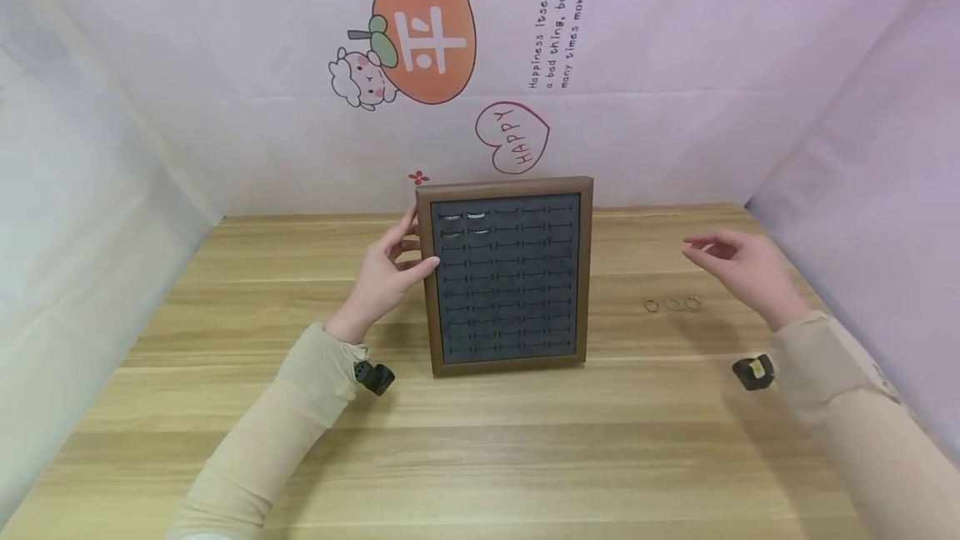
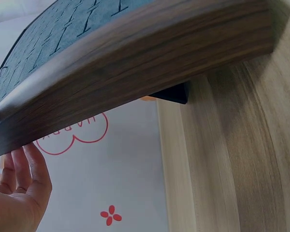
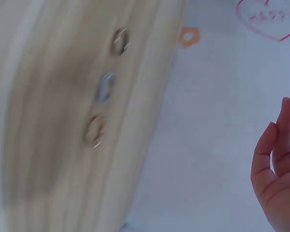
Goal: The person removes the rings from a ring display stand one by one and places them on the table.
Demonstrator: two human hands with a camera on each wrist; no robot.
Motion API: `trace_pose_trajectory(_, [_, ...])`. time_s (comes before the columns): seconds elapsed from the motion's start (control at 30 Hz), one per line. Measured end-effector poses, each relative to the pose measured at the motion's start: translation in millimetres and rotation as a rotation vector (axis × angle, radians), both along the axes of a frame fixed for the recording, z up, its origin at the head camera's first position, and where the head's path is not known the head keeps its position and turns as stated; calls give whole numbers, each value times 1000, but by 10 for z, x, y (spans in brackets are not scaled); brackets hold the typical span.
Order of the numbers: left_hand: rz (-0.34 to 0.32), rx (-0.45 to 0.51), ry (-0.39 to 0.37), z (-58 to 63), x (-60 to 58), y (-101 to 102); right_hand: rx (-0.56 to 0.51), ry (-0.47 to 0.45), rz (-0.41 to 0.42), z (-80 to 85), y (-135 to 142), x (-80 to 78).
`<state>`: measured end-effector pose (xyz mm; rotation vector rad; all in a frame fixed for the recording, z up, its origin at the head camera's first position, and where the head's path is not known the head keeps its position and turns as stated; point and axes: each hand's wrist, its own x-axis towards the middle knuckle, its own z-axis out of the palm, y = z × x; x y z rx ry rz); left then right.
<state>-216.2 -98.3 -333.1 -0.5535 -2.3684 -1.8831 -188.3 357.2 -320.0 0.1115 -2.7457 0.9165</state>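
A ring display board with a brown wooden frame (image 1: 585, 273) and a dark slotted pad (image 1: 510, 298) stands tilted back in the middle of the table. My left hand (image 1: 382, 277) holds its left side, thumb on the front of the frame and fingers behind. Several rings (image 1: 476, 216) sit in the top two rows of slots, at the left. My right hand (image 1: 750, 269) is raised to the right of the board, fingers loosely bent, nothing visible between them. Nearest to it, three rings lie in a row on the table, a silver one (image 3: 101, 88) between two gold-toned ones.
The wooden table (image 1: 495, 448) runs up to a pale printed backdrop (image 1: 645, 140) right behind the board. Pale sheets hang at the left side (image 1: 82, 215) and the right side (image 1: 870, 165). A dark support foot (image 2: 176, 93) shows behind the frame.
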Motion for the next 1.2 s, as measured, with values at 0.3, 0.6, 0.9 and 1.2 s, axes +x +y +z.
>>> trace_pose_trajectory(0.3, [-10,9,-5,-23,1,-5,-90,76,66,212,-415,62])
trace_pose_trajectory(0.6, [-8,7,3,-13,-7,-9,-177,135,144,364,-838,76])
trace_pose_trajectory(0.9, [-11,14,7,-16,-9,-8,-179,214,300,479,-1307,66])
trace_pose_trajectory(1.2, [-9,12,6,-14,-7,0,-106,254,442,523,-1728,-35])
